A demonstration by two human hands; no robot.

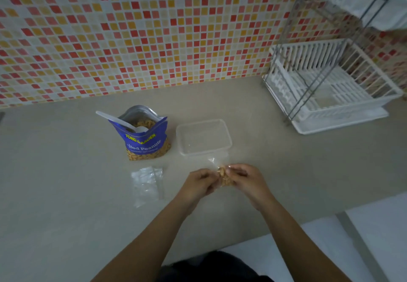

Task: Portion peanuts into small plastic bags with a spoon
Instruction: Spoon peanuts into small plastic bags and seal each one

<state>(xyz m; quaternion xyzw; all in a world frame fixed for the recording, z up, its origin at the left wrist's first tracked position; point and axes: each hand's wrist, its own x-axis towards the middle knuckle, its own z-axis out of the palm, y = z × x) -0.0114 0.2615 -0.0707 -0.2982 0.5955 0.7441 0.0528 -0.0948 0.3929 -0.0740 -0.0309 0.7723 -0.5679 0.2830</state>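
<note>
Both grips, left hand (201,182) and right hand (244,179), pinch the filled bag (223,177) near a clear tub (229,142), spare bags (147,182) leftward

Both hands (201,182) (242,179) pinch a small peanut-filled bag (223,177) above the counter (66,182).

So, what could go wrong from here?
The small peanut-filled bag is pinched between the left hand and right hand; if its top isn't closed yet, peanuts might spill onto the counter. The white plastic spoon leans out of the open, upright Tong Garden peanut pouch, which could tip.
</note>
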